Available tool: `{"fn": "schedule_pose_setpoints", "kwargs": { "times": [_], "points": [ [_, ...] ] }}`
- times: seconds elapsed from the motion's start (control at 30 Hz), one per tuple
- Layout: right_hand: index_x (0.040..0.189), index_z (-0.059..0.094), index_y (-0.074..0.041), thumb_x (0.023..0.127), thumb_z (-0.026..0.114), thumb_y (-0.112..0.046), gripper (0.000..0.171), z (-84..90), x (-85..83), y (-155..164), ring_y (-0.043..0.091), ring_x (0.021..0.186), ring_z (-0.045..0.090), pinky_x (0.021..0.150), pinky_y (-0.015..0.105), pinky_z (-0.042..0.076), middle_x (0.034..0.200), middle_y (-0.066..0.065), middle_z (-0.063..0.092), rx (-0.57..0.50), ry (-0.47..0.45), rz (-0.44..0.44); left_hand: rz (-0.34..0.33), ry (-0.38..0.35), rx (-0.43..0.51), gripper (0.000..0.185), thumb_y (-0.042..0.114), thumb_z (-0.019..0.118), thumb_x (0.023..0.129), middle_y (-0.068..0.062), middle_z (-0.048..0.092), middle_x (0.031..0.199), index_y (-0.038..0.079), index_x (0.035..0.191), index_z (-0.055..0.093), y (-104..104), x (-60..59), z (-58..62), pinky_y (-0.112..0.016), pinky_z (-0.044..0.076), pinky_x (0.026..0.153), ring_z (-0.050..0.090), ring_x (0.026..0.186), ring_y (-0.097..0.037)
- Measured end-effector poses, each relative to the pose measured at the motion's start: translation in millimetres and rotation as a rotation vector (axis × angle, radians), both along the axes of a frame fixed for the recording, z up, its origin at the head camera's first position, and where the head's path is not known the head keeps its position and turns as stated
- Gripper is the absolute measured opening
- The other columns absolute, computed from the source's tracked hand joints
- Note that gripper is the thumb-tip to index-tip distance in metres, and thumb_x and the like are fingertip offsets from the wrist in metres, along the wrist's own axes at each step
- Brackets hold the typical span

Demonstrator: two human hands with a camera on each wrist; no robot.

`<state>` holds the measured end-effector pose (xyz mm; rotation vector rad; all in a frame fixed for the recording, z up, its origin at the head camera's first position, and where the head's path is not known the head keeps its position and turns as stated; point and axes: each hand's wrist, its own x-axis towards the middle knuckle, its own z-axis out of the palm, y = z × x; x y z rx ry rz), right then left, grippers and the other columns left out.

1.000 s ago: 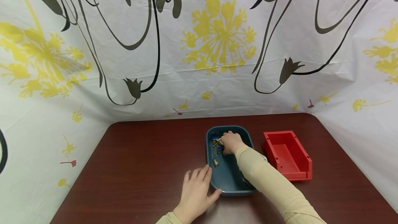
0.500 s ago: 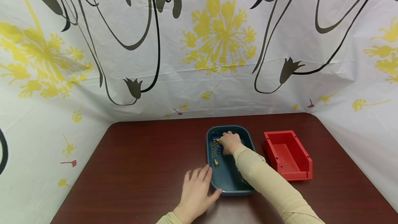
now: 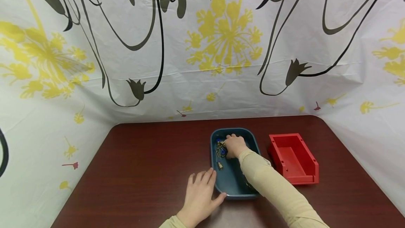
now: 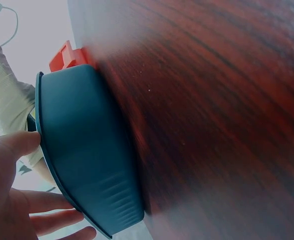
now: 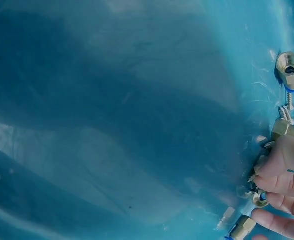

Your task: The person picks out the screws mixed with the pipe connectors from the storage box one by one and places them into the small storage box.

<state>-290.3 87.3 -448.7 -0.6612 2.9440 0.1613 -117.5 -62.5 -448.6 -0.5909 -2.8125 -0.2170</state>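
A blue-green plastic tub [image 3: 232, 182] holds several brass threaded fittings with blue rings, along with screws. One fitting [image 3: 219, 165] lies apart from the pile. My right hand [image 3: 235, 146] reaches into the tub's far part. In the right wrist view, its thumb and fingers [image 5: 282, 182] are bent among the pieces, close to a fitting [image 5: 243, 227]; whether something is pinched between the fingertips is unclear. Another fitting [image 5: 290, 70] lies beyond the thumb. My left hand [image 3: 199, 194] rests spread against the tub's near left rim, its thumb and straight fingers touching the edge.
A red open-front bin [image 3: 294, 179] stands to the right of the tub, with nothing visible inside. Both containers sit on a dark reddish wooden table [image 3: 152, 164]. A white patterned cloth [image 3: 177, 94] hangs behind the table and at its sides.
Over the last second the right hand stays at the fittings, with its forearm shifting very slightly. The left hand keeps its place on the rim, and both containers stand as before.
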Motion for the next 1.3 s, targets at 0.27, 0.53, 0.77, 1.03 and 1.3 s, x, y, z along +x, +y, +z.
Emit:
{"fn": "schedule_pose_setpoints", "kwargs": {
  "times": [0.27, 0.53, 0.77, 1.03, 1.3],
  "points": [
    [0.078, 0.063, -0.012, 0.066, 0.075, -0.031, 0.026, 8.8, 1.3, 2, 0.023, 0.082, 0.045, 0.067, 0.041, 0.042, 0.092, 0.007, 0.051, 0.018, 0.018, 0.042, 0.0, -0.008, -0.002, 0.066, 0.057, 0.052, 0.078, -0.005, 0.05, 0.122, 0.008, 0.122, 0.054, 1, 0.2, 0.3, -0.052, 0.032, 0.083, 0.046, 0.103, -0.022],
    [0.057, 0.053, -0.018, 0.068, 0.074, -0.033, 0.028, 28.5, 4.5, -1, 0.021, 0.082, 0.043, 0.064, 0.037, 0.042, 0.093, 0.005, 0.05, 0.023, 0.037, 0.096, 0.005, 0.016, -0.009, 0.066, 0.056, 0.054, 0.077, -0.006, 0.051, 0.121, 0.008, 0.121, 0.055, 1, -0.4, 0.0, -0.052, 0.032, 0.082, 0.046, 0.102, -0.023],
    [0.058, 0.055, -0.019, 0.069, 0.073, -0.032, 0.025, 43.7, 6.6, 1, 0.019, 0.079, 0.042, 0.064, 0.036, 0.043, 0.091, 0.004, 0.049, 0.021, 0.075, 0.127, 0.007, 0.011, -0.007, 0.066, 0.056, 0.054, 0.077, -0.006, 0.051, 0.121, 0.008, 0.121, 0.055, 1, -1.8, -0.7, -0.052, 0.032, 0.082, 0.046, 0.103, -0.023],
    [0.052, 0.052, -0.019, 0.07, 0.072, -0.03, 0.03, 63.9, 12.8, 8, 0.021, 0.083, 0.043, 0.062, 0.036, 0.042, 0.096, 0.005, 0.049, 0.002, 0.093, 0.169, 0.008, -0.007, -0.007, 0.066, 0.057, 0.053, 0.078, -0.006, 0.05, 0.122, 0.008, 0.122, 0.054, 1, -2.0, -0.7, -0.052, 0.032, 0.083, 0.046, 0.103, -0.023],
    [0.048, 0.05, -0.019, 0.068, 0.071, -0.028, 0.032, 81.8, 17.3, 21, 0.02, 0.076, 0.041, 0.056, 0.034, 0.039, 0.083, 0.002, 0.045, -0.003, 0.148, 0.229, 0.015, -0.027, -0.018, 0.067, 0.057, 0.052, 0.078, -0.005, 0.049, 0.123, 0.008, 0.123, 0.053, 1, -1.6, -1.3, -0.052, 0.031, 0.084, 0.045, 0.105, -0.023]
  ]
}}
